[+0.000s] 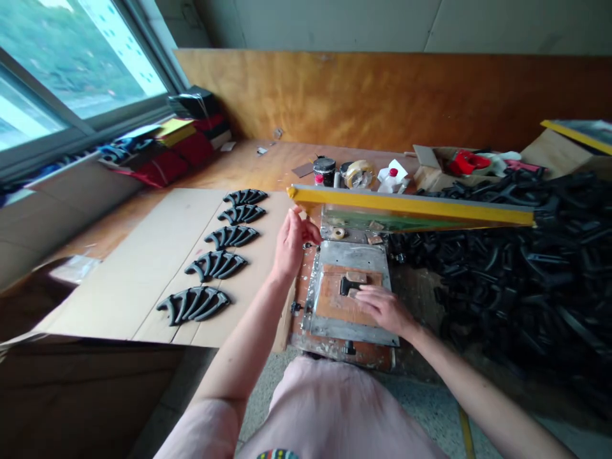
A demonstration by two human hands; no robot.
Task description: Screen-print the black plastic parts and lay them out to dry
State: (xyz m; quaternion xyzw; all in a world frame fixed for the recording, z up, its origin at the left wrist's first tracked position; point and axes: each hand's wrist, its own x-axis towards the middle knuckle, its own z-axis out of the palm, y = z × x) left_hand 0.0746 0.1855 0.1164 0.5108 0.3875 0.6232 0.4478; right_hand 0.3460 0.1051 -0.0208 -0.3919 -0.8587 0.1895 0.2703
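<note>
My left hand (pixel 292 243) is raised with its fingers apart, just under the near corner of a yellow-framed printing screen (pixel 411 206), which stands tilted up over the bench. My right hand (pixel 385 310) lies over a grey metal plate (pixel 351 254), its fingertips at a black moulded piece (pixel 347 286) on the plate's brown pad (pixel 339 306). My fingers hide part of that piece. Several black fan-shaped moulded pieces (pixel 194 304) lie in a row on a cardboard sheet (pixel 143 268) to the left of my left hand.
A large heap of black moulded pieces (pixel 497 268) lies to the right of the plate. Ink tins, a tape roll (pixel 358 174) and a white bottle (pixel 392 180) stand behind the screen. Cardboard boxes sit at the back right, and coloured packages lie along the window.
</note>
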